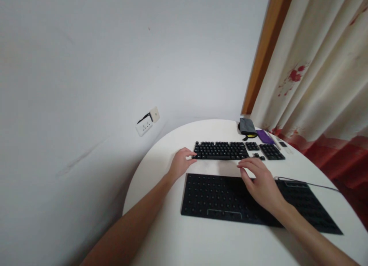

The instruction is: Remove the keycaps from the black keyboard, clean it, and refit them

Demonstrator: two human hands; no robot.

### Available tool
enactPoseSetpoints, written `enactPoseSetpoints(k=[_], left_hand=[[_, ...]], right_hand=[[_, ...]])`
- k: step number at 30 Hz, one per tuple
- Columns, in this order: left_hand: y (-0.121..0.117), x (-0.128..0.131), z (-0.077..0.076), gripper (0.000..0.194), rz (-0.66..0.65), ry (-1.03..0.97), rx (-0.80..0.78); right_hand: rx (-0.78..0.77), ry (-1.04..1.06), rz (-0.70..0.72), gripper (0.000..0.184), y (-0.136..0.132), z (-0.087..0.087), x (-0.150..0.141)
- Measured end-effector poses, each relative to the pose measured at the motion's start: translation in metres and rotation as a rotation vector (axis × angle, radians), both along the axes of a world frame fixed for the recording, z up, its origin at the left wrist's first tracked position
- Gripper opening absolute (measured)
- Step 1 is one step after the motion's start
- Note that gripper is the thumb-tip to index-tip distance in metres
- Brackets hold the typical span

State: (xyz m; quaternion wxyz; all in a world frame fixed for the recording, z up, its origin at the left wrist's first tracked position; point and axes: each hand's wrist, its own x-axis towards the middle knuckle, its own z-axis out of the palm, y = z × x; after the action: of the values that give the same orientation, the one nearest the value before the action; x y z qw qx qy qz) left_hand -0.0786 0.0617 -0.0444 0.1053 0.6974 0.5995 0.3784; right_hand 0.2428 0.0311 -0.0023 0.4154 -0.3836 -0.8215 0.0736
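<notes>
Loose black keycaps (220,150) lie in keyboard order on the white round table (161,227), with a number-pad group (272,152) at their right. My left hand (181,163) is at the left end of the bottom keycap row, thumb and forefinger apart, fingertips at the corner keycap. Over the black keyboard base (212,195), which shows bare switches without caps, hangs my right hand (260,179). Its fingers are bent, with the thumb apart from them, and the fingertips are close to the right end of the bottom row. Part of the base is hidden under this hand and forearm.
A grey pouch (247,126) and a purple cloth (265,136) lie at the back right. A cable (310,183) runs from the base to the right edge. A wall socket (144,125) is at the left, and a curtain (304,78) hangs at the right.
</notes>
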Motion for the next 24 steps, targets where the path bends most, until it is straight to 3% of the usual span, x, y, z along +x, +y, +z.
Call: enactPoseSetpoints(k=[6, 10, 17, 21, 24], left_hand=[[-0.005, 0.002, 0.007, 0.024, 0.027, 0.122, -0.032], [-0.008, 0.003, 0.009, 0.011, 0.039, 0.168, -0.033], [-0.005, -0.005, 0.011, 0.01, -0.019, 0.058, -0.158], [-0.006, -0.01, 0.014, 0.01, -0.008, 0.004, -0.179], [-0.005, -0.014, 0.014, 0.01, 0.004, -0.037, -0.171]], right_hand=[[0.003, 0.024, -0.06, 0.013, 0.006, 0.002, 0.011], [-0.02, 0.009, -0.025, 0.013, 0.003, -0.003, 0.005], [-0.085, 0.003, -0.01, 0.014, 0.005, -0.013, 0.0], [-0.059, -0.037, 0.01, 0.015, 0.013, -0.006, -0.026], [-0.039, -0.243, 0.054, 0.02, 0.023, -0.001, -0.064]])
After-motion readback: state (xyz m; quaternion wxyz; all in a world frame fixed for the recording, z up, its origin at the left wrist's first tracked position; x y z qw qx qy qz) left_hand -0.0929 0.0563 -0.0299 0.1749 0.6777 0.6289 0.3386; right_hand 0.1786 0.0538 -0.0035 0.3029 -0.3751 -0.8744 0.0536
